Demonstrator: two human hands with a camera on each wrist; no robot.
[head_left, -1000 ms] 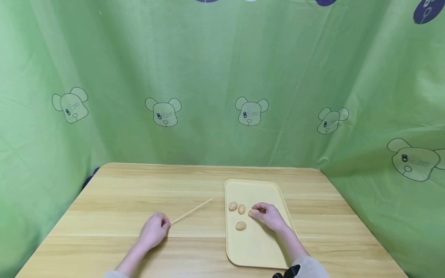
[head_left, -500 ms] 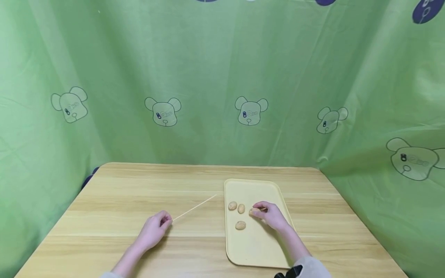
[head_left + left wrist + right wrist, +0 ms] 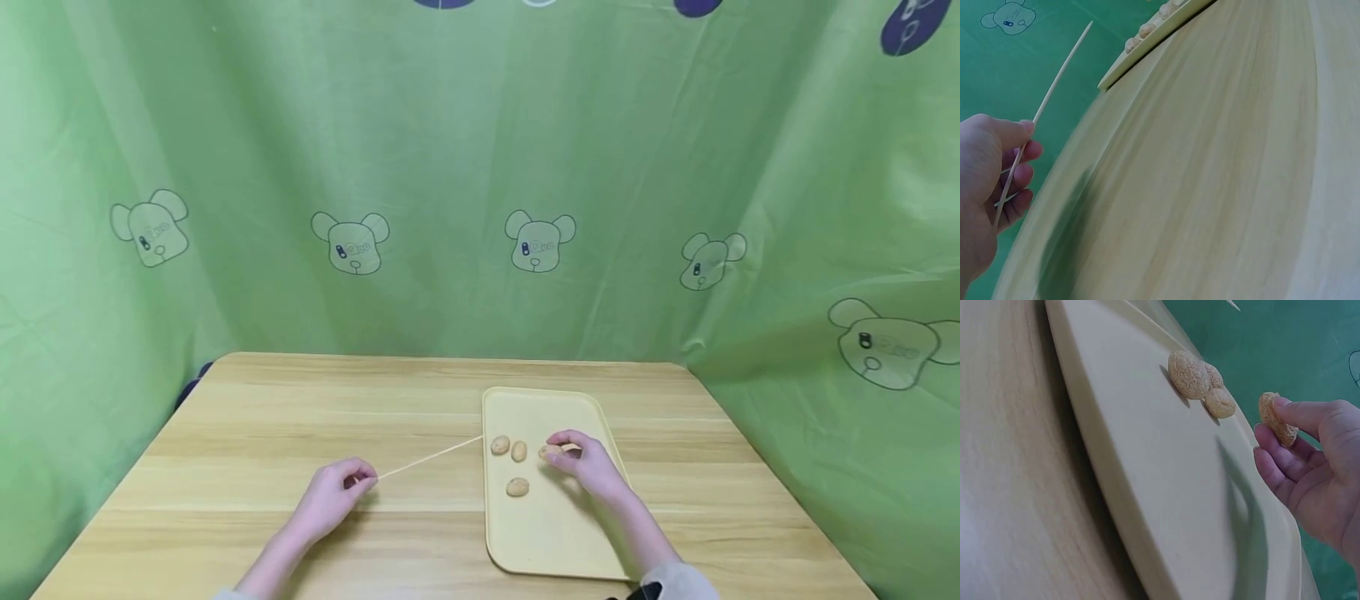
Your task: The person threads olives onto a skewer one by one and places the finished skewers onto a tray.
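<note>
In the head view my left hand (image 3: pixel 330 496) is over the table's left half. Thumb and forefinger pinch a thin wooden skewer (image 3: pixel 1060 76), and in the left wrist view its pointed end angles up while the back end lies along the palm. My right hand (image 3: pixel 592 467), above the tray, pinches a wrinkled tan oval piece (image 3: pixel 1279 419) between thumb and fingers. Three similar pieces lie on the tray, among them a lone nearer one (image 3: pixel 517 487) and a farther left one (image 3: pixel 500 445). Skewer and held piece are apart.
The pale yellow rectangular tray (image 3: pixel 525 542) has a low raised rim and lies right of centre on the wood-grain table (image 3: pixel 262 417). A green curtain (image 3: pixel 450 150) with bear-head outlines hangs behind the table and at both sides.
The skewer's tip has moved right, now overlapping the tray's left rim in the head view. My left hand has shifted slightly right. The right hand stays nearly in place with its piece.
</note>
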